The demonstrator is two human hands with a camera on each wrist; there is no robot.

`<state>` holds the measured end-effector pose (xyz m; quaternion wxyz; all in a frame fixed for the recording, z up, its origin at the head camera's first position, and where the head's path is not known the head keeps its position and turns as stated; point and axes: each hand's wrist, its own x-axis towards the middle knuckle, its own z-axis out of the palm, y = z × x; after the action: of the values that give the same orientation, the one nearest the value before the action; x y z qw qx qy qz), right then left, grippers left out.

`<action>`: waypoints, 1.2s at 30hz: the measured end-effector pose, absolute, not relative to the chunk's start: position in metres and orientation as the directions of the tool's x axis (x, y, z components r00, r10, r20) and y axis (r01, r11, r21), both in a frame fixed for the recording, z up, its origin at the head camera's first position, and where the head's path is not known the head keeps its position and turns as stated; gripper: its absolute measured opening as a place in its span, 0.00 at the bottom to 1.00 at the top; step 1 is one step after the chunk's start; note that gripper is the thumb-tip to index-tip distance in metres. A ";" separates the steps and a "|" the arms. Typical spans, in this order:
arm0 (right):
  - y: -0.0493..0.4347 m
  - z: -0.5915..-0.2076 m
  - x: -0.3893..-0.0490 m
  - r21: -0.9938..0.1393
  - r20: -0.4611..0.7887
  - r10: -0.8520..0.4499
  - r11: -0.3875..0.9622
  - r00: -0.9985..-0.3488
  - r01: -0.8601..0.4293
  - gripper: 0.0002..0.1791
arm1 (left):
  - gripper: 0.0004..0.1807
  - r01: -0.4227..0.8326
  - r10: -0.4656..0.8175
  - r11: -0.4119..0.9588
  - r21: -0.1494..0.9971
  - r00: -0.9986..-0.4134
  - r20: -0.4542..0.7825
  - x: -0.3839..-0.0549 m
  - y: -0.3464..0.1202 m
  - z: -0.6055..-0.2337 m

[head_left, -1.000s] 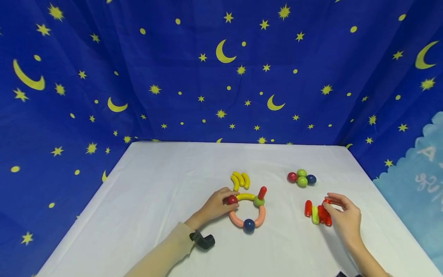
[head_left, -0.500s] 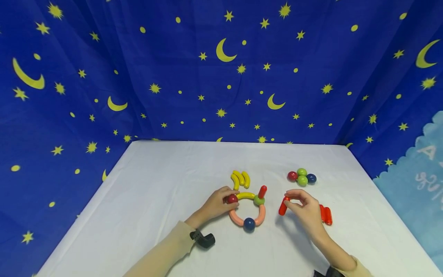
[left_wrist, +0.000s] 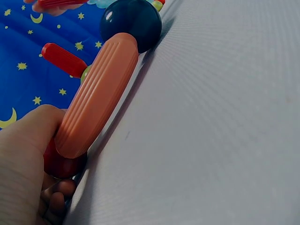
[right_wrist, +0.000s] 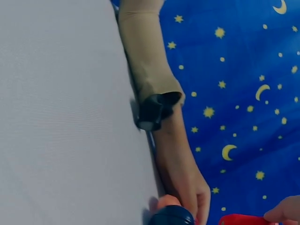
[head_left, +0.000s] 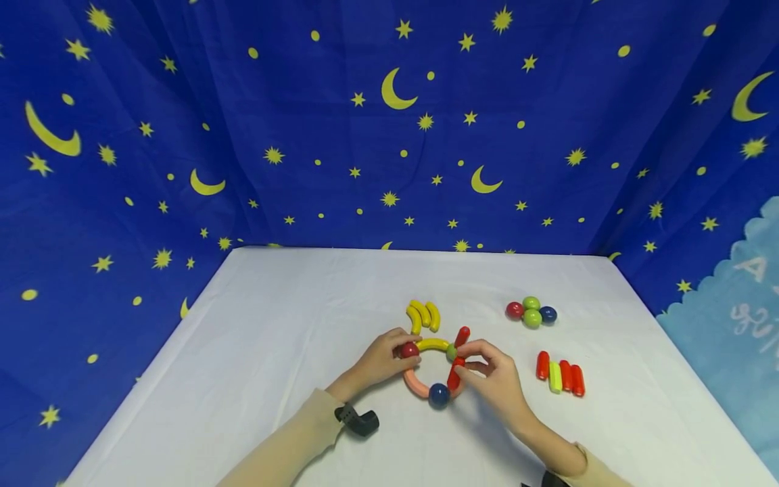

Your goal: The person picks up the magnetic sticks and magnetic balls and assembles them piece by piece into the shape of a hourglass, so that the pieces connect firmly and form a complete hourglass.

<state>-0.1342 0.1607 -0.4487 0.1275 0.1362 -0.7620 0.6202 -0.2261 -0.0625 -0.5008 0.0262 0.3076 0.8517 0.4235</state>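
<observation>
My left hand [head_left: 383, 357] grips a red ball [head_left: 410, 350] at the left of a ring lying on the table. The ring joins a yellow curved rod [head_left: 434, 344], a green ball [head_left: 451, 352], coral curved rods [head_left: 416, 385] and a navy ball [head_left: 439, 396]. A red rod [head_left: 463, 335] sticks up from the green ball. My right hand [head_left: 500, 385] pinches another red rod [head_left: 454, 379] over the ring's right side, partly covering the coral rod there. In the left wrist view, a ribbed coral rod [left_wrist: 99, 93] runs between the red and navy balls.
Right of the ring lie several short rods, including a red rod [head_left: 543, 365] and a lime rod [head_left: 555, 377]. Behind them sits a ball cluster with a red ball [head_left: 514, 310]. Yellow curved rods [head_left: 424, 314] lie behind the ring. A starry blue curtain [head_left: 341, 135] surrounds the white table.
My right hand has taken a red rod from the group at the right and carried it left to the ring. The left hand stays on the red ball.
</observation>
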 end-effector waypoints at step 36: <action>0.154 -0.483 -0.123 -0.810 0.402 -0.281 0.335 -0.872 -0.482 0.16 | 0.10 0.542 0.503 0.375 0.752 -0.800 0.326 -0.228 -0.061 -0.502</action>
<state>-0.1233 0.1542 -0.4832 0.0953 0.2349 -0.8115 0.5265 -0.2279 -0.0613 -0.5022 -0.0211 0.3154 0.8290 0.4614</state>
